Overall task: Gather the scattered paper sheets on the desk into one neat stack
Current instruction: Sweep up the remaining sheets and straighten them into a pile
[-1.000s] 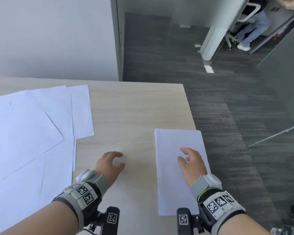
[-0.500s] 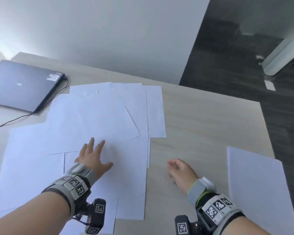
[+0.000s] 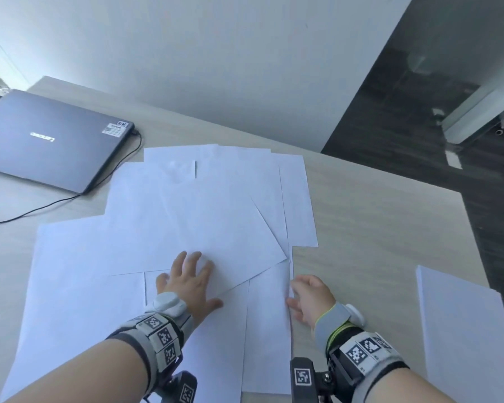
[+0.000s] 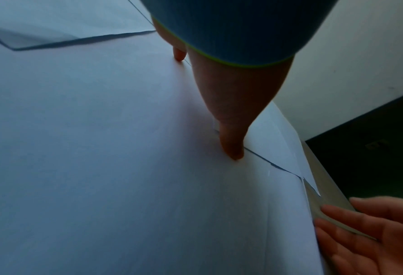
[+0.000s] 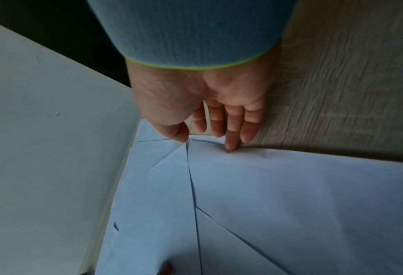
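Scattered paper sheets (image 3: pixel 186 222) lie overlapped across the middle and left of the desk (image 3: pixel 375 228), a loose fan of white pages at differing angles, corners crossing.

Left hand (image 3: pixel 186 283): flat on the sheets near the pile's 6 o'clock side, palm down, fingers spread, pointing toward 12 o'clock. Left wrist view shows the thumb tip (image 4: pixel 233 150) pressed onto paper at a seam where two sheets overlap. Grip: spread and pressing, nothing pinched.

Right hand (image 3: pixel 310 298): at the pile's 3 o'clock edge, on the desk beside it. Right wrist view has the fingers (image 5: pixel 233 137) straight and close together, one tip touching the paper edge; that edge bows up slightly at the contact. Thumb sits at a sheet corner. Whether any sheet is lifted between thumb and fingers cannot be told. Grip: relaxed, extended, no clear pinch.

Separate paper stack (image 3: pixel 463 330): squared up, at 4 o'clock near the desk's right edge, well apart from the scattered pile.

Closed laptop (image 3: pixel 50 138): dark grey, at 10 o'clock, label on the lid corner, black cable (image 3: pixel 70 199) running from its right side toward the left edge of the desk.

Grey wall behind; dark floor at 2 o'clock.
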The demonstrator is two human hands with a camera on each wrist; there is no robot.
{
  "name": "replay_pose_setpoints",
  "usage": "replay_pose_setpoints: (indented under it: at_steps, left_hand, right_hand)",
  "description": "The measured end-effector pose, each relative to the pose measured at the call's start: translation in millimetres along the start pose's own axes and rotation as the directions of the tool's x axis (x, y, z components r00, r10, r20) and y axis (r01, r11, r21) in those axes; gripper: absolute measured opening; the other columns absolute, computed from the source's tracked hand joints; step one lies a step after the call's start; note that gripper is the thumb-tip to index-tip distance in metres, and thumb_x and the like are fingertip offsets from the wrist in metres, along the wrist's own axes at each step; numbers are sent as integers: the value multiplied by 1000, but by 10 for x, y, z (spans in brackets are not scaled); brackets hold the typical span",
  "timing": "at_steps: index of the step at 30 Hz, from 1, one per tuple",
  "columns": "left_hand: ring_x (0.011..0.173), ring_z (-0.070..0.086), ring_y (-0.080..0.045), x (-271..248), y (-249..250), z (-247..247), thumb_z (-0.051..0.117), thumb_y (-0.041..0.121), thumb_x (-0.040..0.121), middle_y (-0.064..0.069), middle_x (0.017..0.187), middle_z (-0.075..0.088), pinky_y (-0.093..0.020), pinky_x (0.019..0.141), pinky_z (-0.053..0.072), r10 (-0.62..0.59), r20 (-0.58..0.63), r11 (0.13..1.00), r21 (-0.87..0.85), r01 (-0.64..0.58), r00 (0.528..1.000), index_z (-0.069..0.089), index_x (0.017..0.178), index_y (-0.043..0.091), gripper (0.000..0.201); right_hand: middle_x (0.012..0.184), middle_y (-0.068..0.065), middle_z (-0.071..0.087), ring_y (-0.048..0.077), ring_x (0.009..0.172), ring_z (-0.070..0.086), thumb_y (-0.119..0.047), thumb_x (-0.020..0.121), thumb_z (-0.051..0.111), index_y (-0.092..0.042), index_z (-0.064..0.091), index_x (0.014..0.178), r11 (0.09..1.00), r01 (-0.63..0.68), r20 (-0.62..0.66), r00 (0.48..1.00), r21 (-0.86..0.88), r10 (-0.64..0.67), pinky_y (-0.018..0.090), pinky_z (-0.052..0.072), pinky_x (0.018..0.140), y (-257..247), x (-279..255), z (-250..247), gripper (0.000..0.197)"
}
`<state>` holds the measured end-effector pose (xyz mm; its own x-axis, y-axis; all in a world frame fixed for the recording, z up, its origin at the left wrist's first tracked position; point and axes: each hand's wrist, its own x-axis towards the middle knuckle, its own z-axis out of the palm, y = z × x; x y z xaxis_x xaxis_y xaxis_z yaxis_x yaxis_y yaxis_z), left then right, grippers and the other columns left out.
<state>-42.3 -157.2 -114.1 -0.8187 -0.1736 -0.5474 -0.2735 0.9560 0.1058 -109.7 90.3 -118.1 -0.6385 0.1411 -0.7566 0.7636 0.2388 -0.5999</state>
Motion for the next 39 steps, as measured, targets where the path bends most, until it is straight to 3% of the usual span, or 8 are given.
replay_pose_setpoints:
  at_steps: [4, 15, 19, 22, 25, 29, 34, 39]
  left_hand:
    - [158, -11, -29, 5, -21, -20, 44, 71, 92, 14, 170, -13, -55, 115, 28, 62, 52, 996, 58, -65, 997, 27, 151, 28, 75]
    - [156, 8, -31, 51, -89, -70, 51, 59, 96, 16, 168, 11, -53, 111, 40, 146, 42, 988, 39, -148, 988, 14, 157, 33, 76]
    - [156, 14, -23, 59, -145, -59, 49, 58, 98, 19, 167, 18, -48, 113, 37, 167, -1, 985, 32, -167, 986, 11, 159, 34, 76]
    - [156, 12, -18, 55, -184, 5, 48, 62, 96, 19, 168, 14, -47, 116, 31, 194, -30, 981, 30, -193, 981, 10, 160, 34, 79]
    - [157, 5, -18, -28, -232, 95, 50, 74, 88, 18, 169, 5, -53, 120, 21, 218, -5, 973, 74, -217, 976, 4, 161, 33, 95]
    - [156, 10, -17, -129, -280, 171, 48, 74, 88, 15, 166, 21, -53, 120, 20, 229, -48, 970, 90, -224, 972, 6, 161, 32, 95]
    - [149, 24, -17, -148, -258, 142, 52, 70, 89, 14, 157, 32, -45, 114, 32, 234, -81, 971, 59, -230, 969, 13, 160, 34, 88]
    - [142, 32, -19, -111, -223, 24, 53, 59, 88, 11, 156, 28, -44, 101, 46, 201, -51, 978, 71, -197, 978, 28, 151, 39, 71]
  right_hand:
    - [79, 2, 58, 20, 73, 63, -16, 89, 57, -21, 62, 105, 1000, 12, -42, 999, -18, -13, 29, 42, 54, 63, -13, 48, 18]
    - [96, 3, 65, 19, 73, 54, -22, 90, 63, -26, 61, 110, 995, 62, -79, 995, 77, -56, 29, 40, 58, 151, -211, 87, 21]
    - [107, 28, 69, 23, 78, 60, -17, 87, 70, 0, 65, 107, 999, 30, 38, 999, -18, -29, 25, 45, 64, 311, -300, 98, 27]
    - [103, 20, 74, 28, 79, 70, 3, 90, 64, 0, 69, 104, 994, 15, 124, 992, -106, -2, 27, 54, 61, 439, -348, 119, 16]
    - [101, 19, 74, 35, 87, 72, 7, 89, 61, -4, 70, 100, 991, 18, 98, 995, -130, -5, 39, 59, 73, 560, -340, 163, 17]
    - [100, 21, 74, 41, 95, 71, 5, 90, 63, -5, 71, 93, 996, 11, 69, 998, -86, -5, 47, 59, 83, 612, -326, 192, 13]
    - [98, 16, 75, 34, 88, 71, 2, 92, 62, -6, 71, 96, 999, 35, 89, 996, -30, -32, 37, 59, 72, 606, -397, 193, 12]
    - [104, 15, 76, 36, 101, 70, -16, 94, 64, -9, 72, 102, 997, 39, 85, 996, -70, -33, 46, 56, 93, 627, -439, 174, 13]
